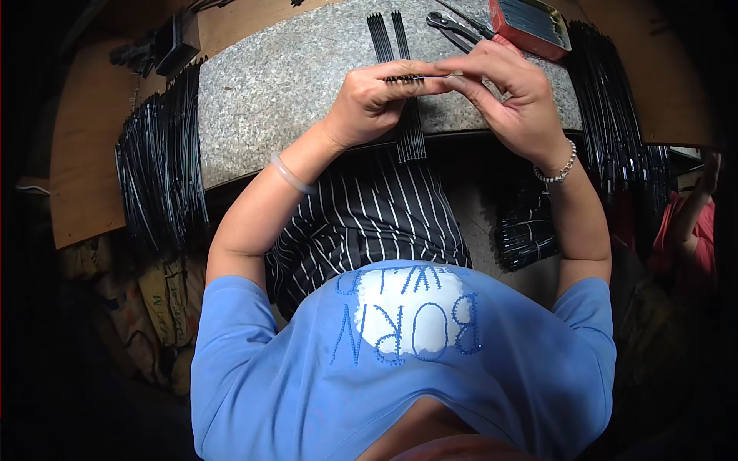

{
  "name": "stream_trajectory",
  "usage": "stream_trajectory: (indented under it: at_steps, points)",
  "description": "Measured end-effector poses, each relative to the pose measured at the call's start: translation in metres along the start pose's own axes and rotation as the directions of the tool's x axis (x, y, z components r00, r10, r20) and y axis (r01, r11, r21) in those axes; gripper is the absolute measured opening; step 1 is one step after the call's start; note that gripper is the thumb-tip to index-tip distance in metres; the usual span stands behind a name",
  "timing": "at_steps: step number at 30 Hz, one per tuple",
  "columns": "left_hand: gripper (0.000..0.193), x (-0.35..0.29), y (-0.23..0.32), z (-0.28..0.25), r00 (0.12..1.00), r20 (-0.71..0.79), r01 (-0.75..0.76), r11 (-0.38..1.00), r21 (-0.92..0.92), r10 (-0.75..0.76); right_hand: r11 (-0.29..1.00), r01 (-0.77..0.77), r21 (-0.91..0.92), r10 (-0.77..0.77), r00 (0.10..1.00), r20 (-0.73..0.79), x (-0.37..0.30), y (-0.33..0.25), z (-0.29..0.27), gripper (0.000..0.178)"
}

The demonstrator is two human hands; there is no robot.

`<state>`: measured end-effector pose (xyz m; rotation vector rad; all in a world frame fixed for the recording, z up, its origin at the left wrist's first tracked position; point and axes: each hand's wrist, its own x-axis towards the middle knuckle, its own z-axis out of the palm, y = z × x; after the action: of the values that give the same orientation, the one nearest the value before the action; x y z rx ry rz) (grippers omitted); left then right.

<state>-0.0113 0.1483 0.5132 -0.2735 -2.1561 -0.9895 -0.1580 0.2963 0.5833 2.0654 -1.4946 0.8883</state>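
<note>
My left hand (pixel 377 96) is closed in front of me, with a row of small dark ends (pixel 403 78) showing between its fingers; the rest of what it holds is hidden. My right hand (pixel 503 92) meets its fingertips, thumb and forefinger pinched together on something too small to make out. Under the hands, thin black rods (pixel 412 134) lie side by side and stick out over the near edge of a speckled grey stone slab (pixel 269 84). Another group of black rods (pixel 380 38) lies just left of them, running under my left hand.
Thick bundles of black rods hang at the slab's left (pixel 161 161) and right (pixel 611 107). Pliers (pixel 453 31), a red-handled tool (pixel 503 42) and a red box (pixel 530 27) sit at the far right. A tied bundle (pixel 526 230) lies below. Another person's arm (pixel 699 200) shows at right.
</note>
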Motion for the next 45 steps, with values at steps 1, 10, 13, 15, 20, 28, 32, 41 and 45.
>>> stream_trajectory:
  at_steps: [1,10,13,15,20,28,32,41,45]
  points:
    - [0.039,-0.001,-0.001,0.0,1.0,0.007,0.003,1.0,0.005,-0.003,1.0,-0.002,0.016,0.002,1.0,0.001,0.0,0.0,0.0,0.02]
    - [0.055,-0.002,-0.001,0.002,0.999,-0.022,-0.023,1.0,0.019,0.023,0.701,-0.491,0.517,0.432,0.87,0.239,-0.004,-0.013,0.008,0.023]
    - [0.055,-0.002,0.001,0.001,1.0,-0.011,-0.014,1.0,0.026,0.015,0.706,-0.49,0.512,0.424,0.871,0.249,-0.003,-0.011,0.006,0.024]
    - [0.055,-0.001,0.004,0.0,1.0,0.012,0.014,1.0,0.025,-0.014,0.955,-0.176,0.24,0.157,0.983,0.096,0.001,-0.005,0.0,0.025]
    - [0.054,-0.003,0.002,0.002,1.0,0.001,0.014,1.0,0.02,-0.014,0.954,-0.157,0.255,0.153,0.988,0.036,-0.002,-0.01,0.013,0.03]
    - [0.049,-0.001,0.004,0.002,1.0,0.031,0.005,1.0,0.028,-0.006,0.956,-0.118,0.269,0.096,0.991,0.095,-0.002,-0.006,0.008,0.031]
    - [0.045,0.0,0.005,0.002,1.0,0.017,0.005,1.0,0.015,-0.005,0.953,-0.121,0.278,0.092,0.989,0.117,-0.004,-0.008,0.014,0.033]
    - [0.035,0.0,0.005,-0.008,0.956,0.29,-0.115,0.97,0.212,0.05,0.941,-0.155,0.301,0.107,0.98,0.17,-0.001,-0.024,0.014,0.025]
    - [0.06,-0.007,0.008,-0.01,0.938,0.267,0.256,0.961,-0.102,-0.221,0.93,-0.269,0.249,0.169,0.918,0.36,-0.008,-0.037,0.005,0.019]
